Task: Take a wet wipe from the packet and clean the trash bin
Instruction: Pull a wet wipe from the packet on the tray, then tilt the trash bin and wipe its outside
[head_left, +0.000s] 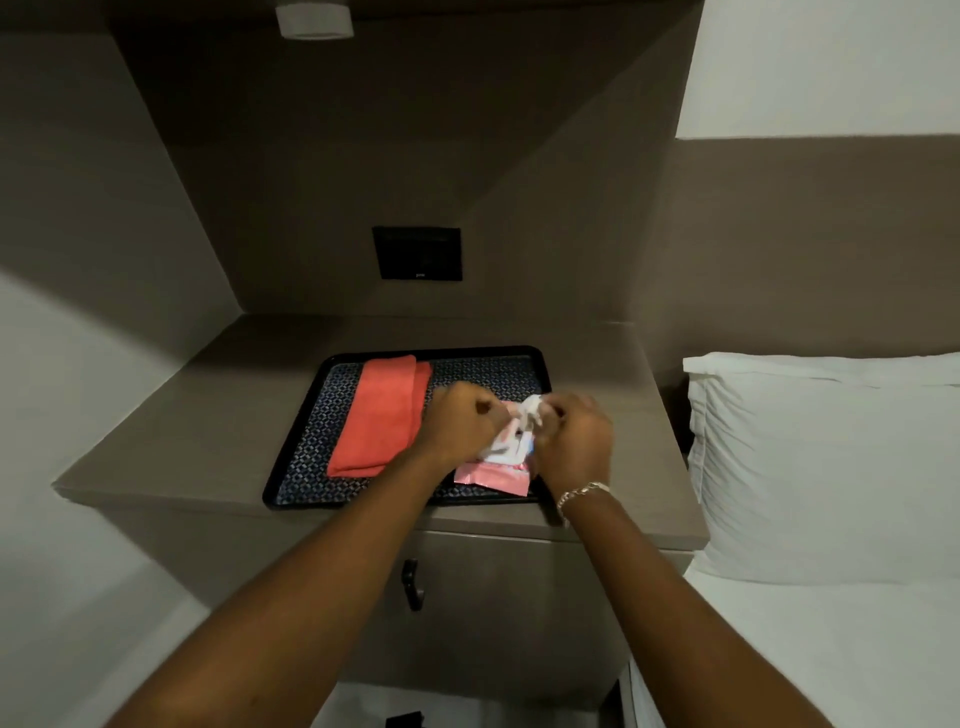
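The wet wipe packet (498, 470) is pink and white with a patch of blue print, but the frame is too blurred for any brand or wording to be read; it lies on the near right part of a black tray (291, 457) with a blue-and-white patterned base. The left hand (460, 426) is closed on the packet's upper left side, pinning it; the right hand (574, 441) pinches a crumpled white wet wipe (532, 408) at the packet's top, fingers curled shut around it. A silver bracelet (579, 496) circles the right wrist. A folded coral cloth (379, 415) lies on the tray's left half, just beside the left hand; the tray sits on a taupe bedside cabinet (208, 415) with a dark door handle (413, 584). A dark wall plate (417, 253) carries a small mark too faint to read; a white pillow (826, 467) lies to the right.
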